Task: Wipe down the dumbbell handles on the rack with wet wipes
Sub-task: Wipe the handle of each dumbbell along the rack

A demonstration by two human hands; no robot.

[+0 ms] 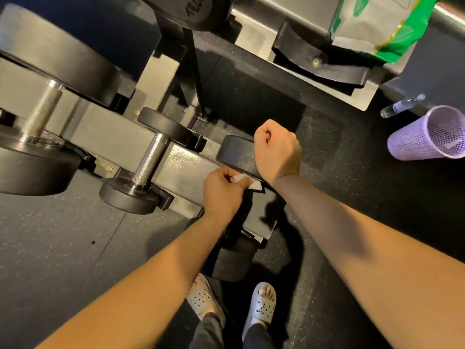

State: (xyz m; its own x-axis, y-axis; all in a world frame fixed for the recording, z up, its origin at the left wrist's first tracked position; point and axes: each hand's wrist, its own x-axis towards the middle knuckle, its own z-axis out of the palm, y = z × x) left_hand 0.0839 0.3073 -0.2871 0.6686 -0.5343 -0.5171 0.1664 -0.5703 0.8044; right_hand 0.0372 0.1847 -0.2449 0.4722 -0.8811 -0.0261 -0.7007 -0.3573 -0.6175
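Left hand (pixel 221 190) fingers clamp the wipe (pixel 245 179); right hand (pixel 276 149) fingers fisted, resting on dumbbell (pixel 234 154).

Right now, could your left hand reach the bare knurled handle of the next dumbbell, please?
Probably yes: the left hand, gripping the wipe, sits beside that handle, with only bare rack rail between.

Dumbbell handle (pixel 150 159): bright knurled steel, rough. Dumbbell heads (pixel 127 199): looked matt black, rubbery. Rack (pixel 181 172): grey painted metal, faintly glossy. Wipe (pixel 241 178) that my left hand (pixel 221 191) gripped: white, soft, crumpled. Floor (pixel 63 243): was dark speckled rubber, grainy. Basket (pixel 415 144): lilac plastic mesh. Packet (pixel 372 26): glossy green-and-white film.
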